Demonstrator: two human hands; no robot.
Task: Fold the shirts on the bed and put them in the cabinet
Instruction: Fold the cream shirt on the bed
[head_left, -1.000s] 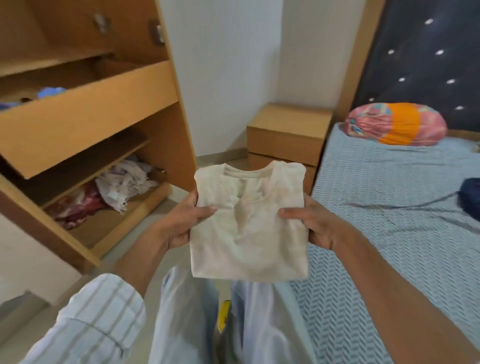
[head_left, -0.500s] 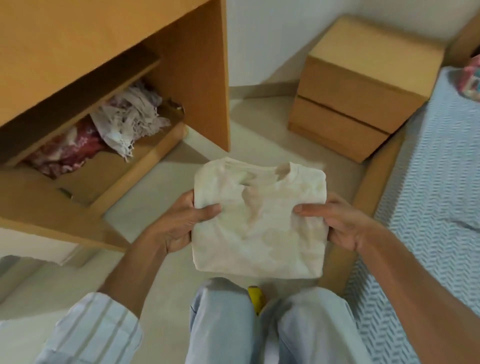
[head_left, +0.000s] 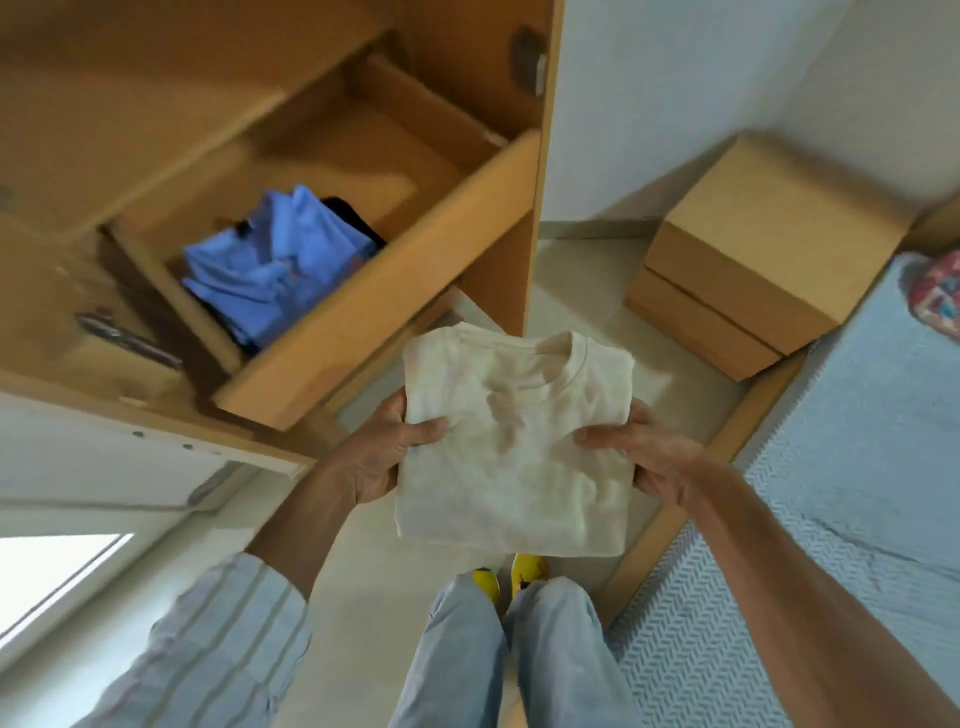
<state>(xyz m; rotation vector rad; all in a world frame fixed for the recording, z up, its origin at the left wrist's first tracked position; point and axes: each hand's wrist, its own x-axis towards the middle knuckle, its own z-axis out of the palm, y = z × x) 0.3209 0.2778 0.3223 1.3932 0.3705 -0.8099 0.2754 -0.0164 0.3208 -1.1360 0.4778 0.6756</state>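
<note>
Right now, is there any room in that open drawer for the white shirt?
Yes. The drawer is bare at its back right, between the blue shirts and the far wall. The front left is crowded: blue shirts fill it, with something dark behind them. Both hands, left and right, hold the folded cream shirt just outside the drawer's front.
</note>
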